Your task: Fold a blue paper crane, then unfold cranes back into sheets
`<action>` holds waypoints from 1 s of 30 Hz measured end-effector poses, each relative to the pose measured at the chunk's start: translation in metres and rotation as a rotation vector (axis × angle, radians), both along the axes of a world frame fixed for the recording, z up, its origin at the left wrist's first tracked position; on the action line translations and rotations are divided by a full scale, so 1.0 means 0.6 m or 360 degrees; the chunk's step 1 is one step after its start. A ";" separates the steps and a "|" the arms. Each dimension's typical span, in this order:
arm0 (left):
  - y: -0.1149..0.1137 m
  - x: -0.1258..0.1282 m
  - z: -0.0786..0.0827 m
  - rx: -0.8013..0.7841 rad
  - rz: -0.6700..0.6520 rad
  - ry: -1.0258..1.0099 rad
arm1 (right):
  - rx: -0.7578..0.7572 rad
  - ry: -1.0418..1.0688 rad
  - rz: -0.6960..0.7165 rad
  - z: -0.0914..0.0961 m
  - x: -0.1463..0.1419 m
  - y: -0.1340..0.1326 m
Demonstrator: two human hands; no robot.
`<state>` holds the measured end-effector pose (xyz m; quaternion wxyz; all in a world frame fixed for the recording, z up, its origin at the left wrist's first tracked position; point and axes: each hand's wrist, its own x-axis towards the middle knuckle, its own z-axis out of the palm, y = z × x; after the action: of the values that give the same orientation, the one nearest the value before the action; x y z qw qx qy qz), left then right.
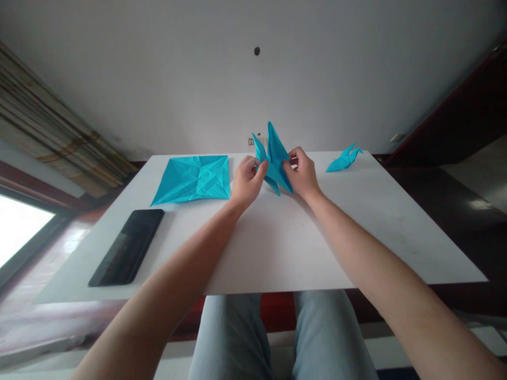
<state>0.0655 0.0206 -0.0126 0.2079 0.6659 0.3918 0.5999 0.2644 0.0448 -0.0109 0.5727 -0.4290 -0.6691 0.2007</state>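
A partly folded blue origami paper point(278, 150) is held up above the far half of the white table point(277, 248), its pointed flaps spread apart. My left hand point(249, 182) pinches its left side between thumb and fingers. On the right side, my right hand point(303, 171) grips another flap the same way. To the left of my left hand lies a creased blue sheet of paper point(194, 178), opened out flat. A small finished-looking paper crane point(344, 159) rests at the far right of the table.
A black phone point(127, 248) lies near the table's left front. Behind the table's far edge is a pale wall point(190, 95) with a socket point(251, 141). A curtain point(51, 111) hangs at the left. My knees point(233, 332) are below the front edge.
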 end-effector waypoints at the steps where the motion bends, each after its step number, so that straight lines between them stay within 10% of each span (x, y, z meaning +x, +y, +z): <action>1: 0.001 0.000 -0.001 -0.0005 -0.0002 -0.0014 | 0.0010 0.0012 -0.0029 0.000 0.001 0.001; 30: 0.019 0.006 -0.008 -0.0266 -0.0586 -0.0672 | -0.0479 0.0410 0.0360 -0.010 -0.004 0.014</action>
<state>0.0691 0.0321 -0.0173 0.4443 0.5667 0.2605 0.6431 0.2617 0.0532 -0.0169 0.5567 -0.4028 -0.5968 0.4144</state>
